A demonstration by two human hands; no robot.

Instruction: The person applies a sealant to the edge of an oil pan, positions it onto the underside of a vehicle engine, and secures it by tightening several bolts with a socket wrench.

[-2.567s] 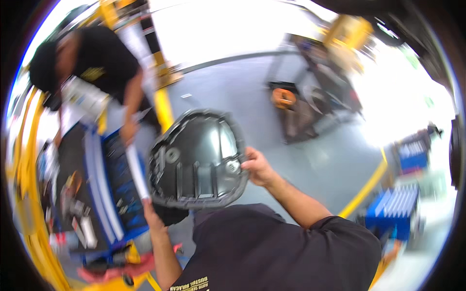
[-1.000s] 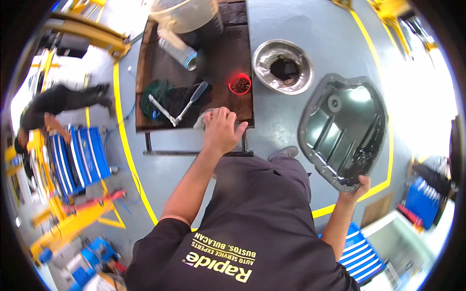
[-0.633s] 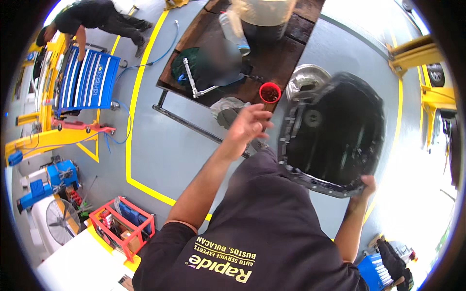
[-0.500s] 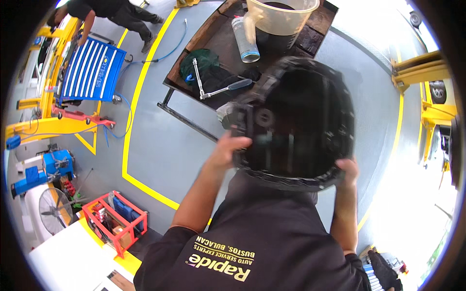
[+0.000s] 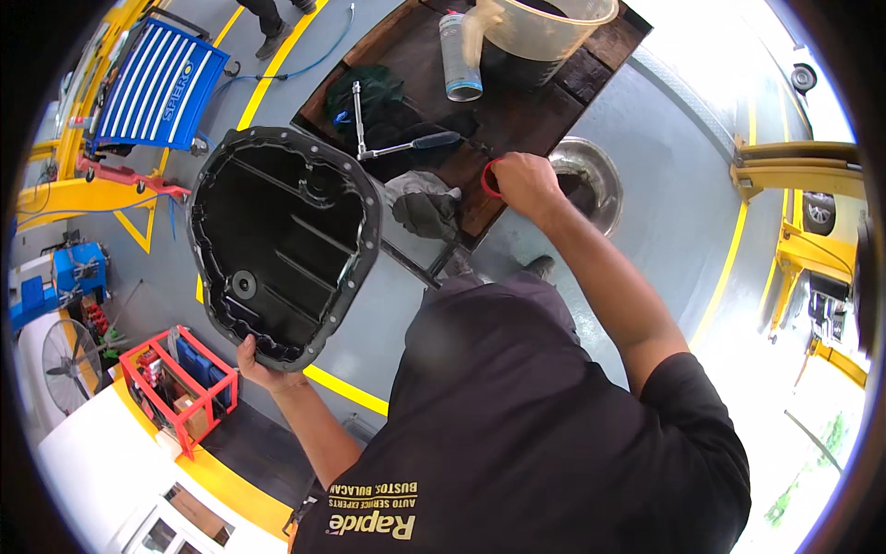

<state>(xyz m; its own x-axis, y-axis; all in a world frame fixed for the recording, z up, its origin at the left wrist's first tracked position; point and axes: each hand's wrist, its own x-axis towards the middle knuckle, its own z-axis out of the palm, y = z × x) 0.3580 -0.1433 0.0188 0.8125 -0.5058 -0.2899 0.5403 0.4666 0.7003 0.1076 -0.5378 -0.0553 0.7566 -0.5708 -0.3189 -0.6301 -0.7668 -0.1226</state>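
Note:
My left hand (image 5: 268, 369) grips the lower rim of a black oil pan (image 5: 277, 249), its hollow side facing up, its flange lined with bolt holes. Inside the pan are ribs and a small round disc. My right hand (image 5: 524, 185) is closed at the near edge of the work table (image 5: 489, 203), around a red curved thing (image 5: 492, 178) whose kind I cannot make out. Left of that hand lie a ratchet wrench (image 5: 406, 146) on dark cloth and a grey rag (image 5: 426, 208).
A spray can (image 5: 459, 65) and a clear bucket (image 5: 563, 42) with dark contents stand on the table. Below its right side is a metal basin (image 5: 600, 180). A blue tool cabinet (image 5: 161, 88), a red frame crate (image 5: 180, 388) and yellow lift arms (image 5: 803, 171) surround the bay.
The oil pan has moved left, from both hands to my left hand alone. My right hand has left its rim and reached to the table's edge, closing on the red thing.

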